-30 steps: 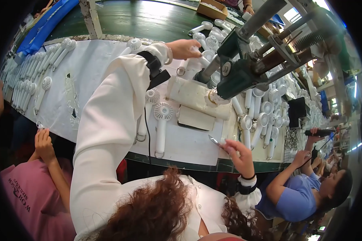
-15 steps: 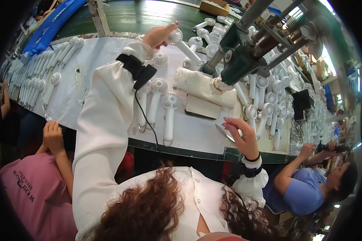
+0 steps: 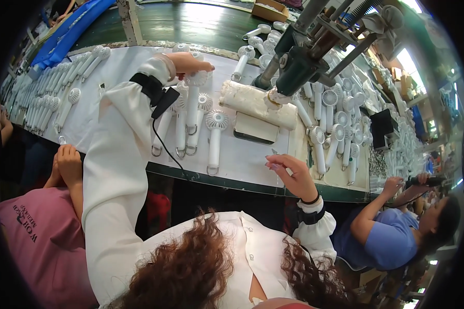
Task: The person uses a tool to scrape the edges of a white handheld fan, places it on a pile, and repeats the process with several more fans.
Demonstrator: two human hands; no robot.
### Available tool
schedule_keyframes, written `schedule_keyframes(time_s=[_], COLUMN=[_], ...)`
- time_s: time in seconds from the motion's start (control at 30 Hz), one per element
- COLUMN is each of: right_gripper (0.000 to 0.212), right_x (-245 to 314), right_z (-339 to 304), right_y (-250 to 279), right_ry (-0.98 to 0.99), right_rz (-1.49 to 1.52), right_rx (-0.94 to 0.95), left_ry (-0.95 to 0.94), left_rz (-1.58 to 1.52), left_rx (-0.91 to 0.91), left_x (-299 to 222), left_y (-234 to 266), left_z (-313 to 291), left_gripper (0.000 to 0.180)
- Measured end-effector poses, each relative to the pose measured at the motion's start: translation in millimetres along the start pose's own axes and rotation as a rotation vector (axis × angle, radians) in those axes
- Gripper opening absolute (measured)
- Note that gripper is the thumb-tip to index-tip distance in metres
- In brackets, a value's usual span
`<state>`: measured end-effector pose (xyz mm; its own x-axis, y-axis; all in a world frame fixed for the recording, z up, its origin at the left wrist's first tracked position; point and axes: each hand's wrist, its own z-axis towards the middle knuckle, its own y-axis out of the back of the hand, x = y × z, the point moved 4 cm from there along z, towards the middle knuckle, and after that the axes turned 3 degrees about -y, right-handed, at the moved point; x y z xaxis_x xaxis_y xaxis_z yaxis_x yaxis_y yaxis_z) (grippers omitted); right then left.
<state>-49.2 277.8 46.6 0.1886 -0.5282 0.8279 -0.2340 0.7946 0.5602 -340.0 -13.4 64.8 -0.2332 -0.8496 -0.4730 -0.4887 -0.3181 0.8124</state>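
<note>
Across a paper-covered table (image 3: 247, 167), grasping a white fan (image 3: 193, 98) by its head, left of the press (image 3: 301, 70), with the left hand (image 3: 186, 63), apparently pinching a thin tool (image 3: 275, 152) near right with the right hand (image 3: 293, 174), and risking dragging neighbouring fans (image 3: 197, 127) askew by snagging the wrist cable (image 3: 165, 148).

Bright, even light falls around the green press (image 3: 304, 67), with pale, soft shadows on the white-covered worktop (image 3: 242, 167) at its near side. Left of and beyond the press, the dark green belt (image 3: 191, 23) carries a strong white glare; to its right, window panes (image 3: 406, 63) burn out. Left of the press, the fan head (image 3: 198, 78) under the left hand (image 3: 191, 63) looks soft. Far right of the press, fisheye stretching bends and smears detail toward a black rim.
</note>
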Motion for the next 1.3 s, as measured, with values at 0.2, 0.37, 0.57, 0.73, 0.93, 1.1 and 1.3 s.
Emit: schedule_keyframes(time_s=[0.2, 0.37, 0.57, 0.73, 0.93, 1.1, 1.3], right_gripper=[0.025, 0.025, 0.024, 0.024, 0.024, 0.024, 0.025], right_x=[-9.2, -12.4, -9.1, -18.9, -28.2, -38.5, -43.8], right_z=[-5.5, -6.1, -7.5, -16.4, -26.7, -19.9, -8.2], right_y=[-1.0, 9.1, 16.8, 26.9, 46.7, 53.6, 55.3], right_ry=[-0.024, -0.031, -0.018, -0.136, -0.277, -0.344, -0.348], right_rz=[0.002, 0.006, -0.028, -0.04, -0.042, -0.037, -0.032], right_rx=[-0.005, -0.038, -0.046, -0.066, -0.124, -0.121, -0.114], left_ry=[0.046, -0.116, -0.216, -0.115, -0.16, -0.278, -0.373], left_rz=[0.191, 0.42, -0.302, -0.272, -0.163, -0.2, 0.071], left_rx=[-0.013, -0.197, 0.007, -0.018, 0.028, 0.208, -0.258], left_x=[-14.0, -25.7, -59.4, -86.5, -107.3, -123.4, -114.1], left_y=[-11.9, -6.0, -6.6, -12.7, -30.6, -48.3, -46.6], left_z=[18.5, 34.3, 89.1, 140.7, 178.3, 197.1, 229.9], left_gripper=[0.076, 0.069, 0.051, 0.048, 0.041, 0.04, 0.045])
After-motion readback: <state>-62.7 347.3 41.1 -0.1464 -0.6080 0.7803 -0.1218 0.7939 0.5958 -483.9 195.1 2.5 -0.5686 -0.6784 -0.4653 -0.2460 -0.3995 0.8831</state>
